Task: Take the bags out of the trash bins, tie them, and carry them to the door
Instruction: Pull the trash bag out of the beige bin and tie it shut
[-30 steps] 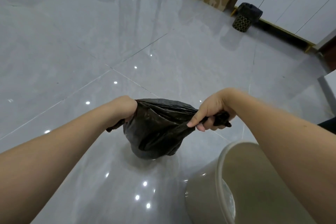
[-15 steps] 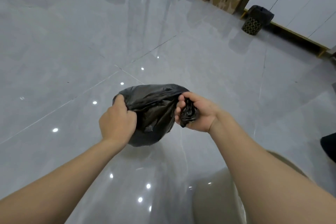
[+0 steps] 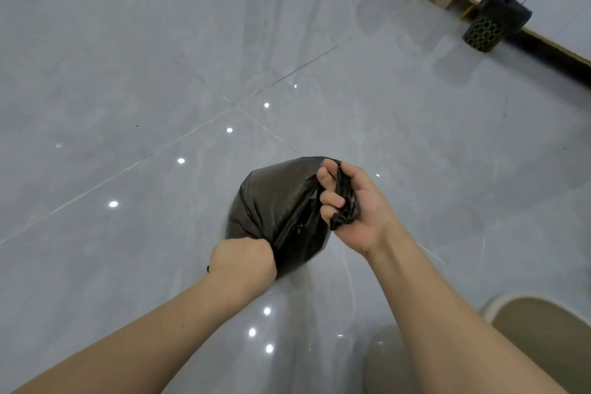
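stage: tying, knot not visibly made | black trash bag [image 3: 281, 211] out of beige bin [image 3: 540, 329], held above floor [image 3: 128, 89] | left hand [image 3: 243, 261], right hand [image 3: 355, 205] each fisted on a gathered end | left: knot, carry to door, lined bin [image 3: 494, 22] by wall

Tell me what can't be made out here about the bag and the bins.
Head view only:
- Inside the black bag: opaque plastic hides it.
- Any knot: the right hand and left hand cover the gathered ends.
- Tan bin: cut off by the frame edge and the right forearm.
- Far patterned bin: contents hidden by its dark liner.
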`<state>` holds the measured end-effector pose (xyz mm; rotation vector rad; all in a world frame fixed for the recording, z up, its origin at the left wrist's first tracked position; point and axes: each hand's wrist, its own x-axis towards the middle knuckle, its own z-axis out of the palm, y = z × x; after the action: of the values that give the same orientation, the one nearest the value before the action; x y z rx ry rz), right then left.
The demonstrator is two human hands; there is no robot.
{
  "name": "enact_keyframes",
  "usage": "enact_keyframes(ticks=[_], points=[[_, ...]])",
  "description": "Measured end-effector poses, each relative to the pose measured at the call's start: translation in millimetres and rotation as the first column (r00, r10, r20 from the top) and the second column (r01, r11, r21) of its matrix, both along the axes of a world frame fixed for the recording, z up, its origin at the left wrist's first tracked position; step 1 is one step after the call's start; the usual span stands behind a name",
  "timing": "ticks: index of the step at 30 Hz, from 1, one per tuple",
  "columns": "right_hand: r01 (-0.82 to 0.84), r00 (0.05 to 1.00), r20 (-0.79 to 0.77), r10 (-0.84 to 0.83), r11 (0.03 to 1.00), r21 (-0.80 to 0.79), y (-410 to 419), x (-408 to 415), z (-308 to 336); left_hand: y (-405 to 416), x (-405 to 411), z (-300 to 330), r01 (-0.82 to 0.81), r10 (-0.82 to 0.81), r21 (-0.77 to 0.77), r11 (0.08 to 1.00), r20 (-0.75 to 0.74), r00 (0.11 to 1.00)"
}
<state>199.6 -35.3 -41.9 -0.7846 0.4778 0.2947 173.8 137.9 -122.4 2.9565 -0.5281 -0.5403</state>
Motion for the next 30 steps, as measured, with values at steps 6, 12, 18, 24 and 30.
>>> enact_keyframes(ticks=[6, 12, 18, 24, 30], points=[[0.083, 0.996, -0.016, -0.090, 0.966, -0.244, 3, 6, -9, 12, -8, -5, -0.043, 0.039, -0.119, 0.992, -0.035, 0.999], [0.264, 0.964, 0.036, -0.263, 0.941, -0.213, -1, 9, 5, 35, -15, 21, 0.114, -0.120, 0.074, 0.991, 0.078, 0.990], [0.301, 0.954, 0.082, -0.290, 0.913, -0.276, 6, 14, 11, 43, -17, 77, 0.155, -0.200, 0.218, 0.964, 0.202, 0.959], [0.224, 0.971, 0.139, -0.193, 0.940, -0.258, -3, 20, 14, 46, -12, 98, 0.325, -0.319, 0.062, 0.944, 0.433, 0.843], [-0.025, 0.987, 0.149, 0.062, 0.970, -0.240, 9, 7, 36, 45, 10, 132, 0.475, -0.432, 0.064, 0.877, 0.536, 0.725]])
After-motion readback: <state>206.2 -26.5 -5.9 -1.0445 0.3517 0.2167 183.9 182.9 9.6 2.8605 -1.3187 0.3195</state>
